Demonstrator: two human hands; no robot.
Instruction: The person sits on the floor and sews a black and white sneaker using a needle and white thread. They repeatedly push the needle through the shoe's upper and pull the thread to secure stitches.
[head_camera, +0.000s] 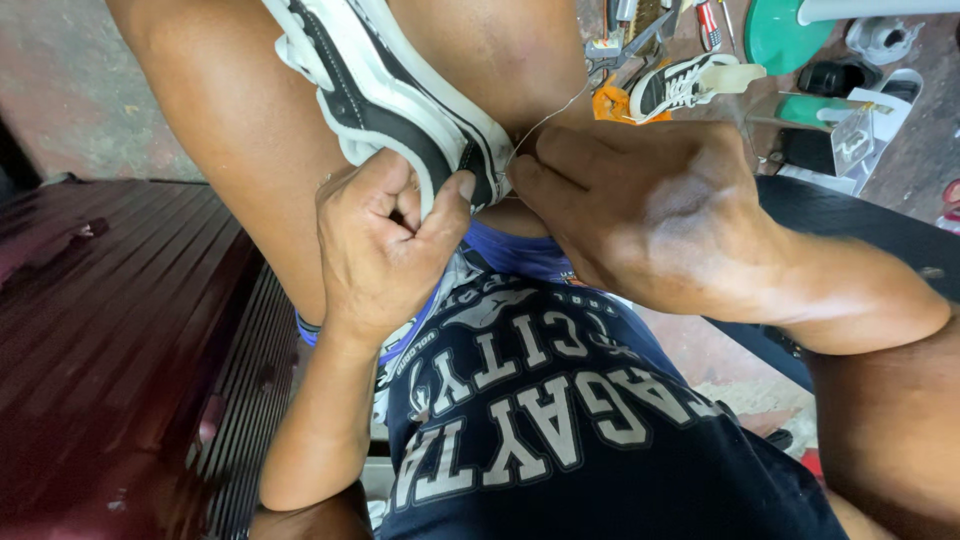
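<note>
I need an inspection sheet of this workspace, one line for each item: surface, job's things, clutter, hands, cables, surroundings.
Surface: dark red slatted bench at the left; the work rests between the person's knees.
Job's things: black and white sneaker clamped between the knees; thin thread runs out from its heel end.
Clutter: second sneaker, hand tools, a green round object on the floor.
Hands: left hand grips the sneaker's sole edge; right hand pinches at the thread.
Cables: nothing seen.
Surroundings: reddish concrete floor.
</note>
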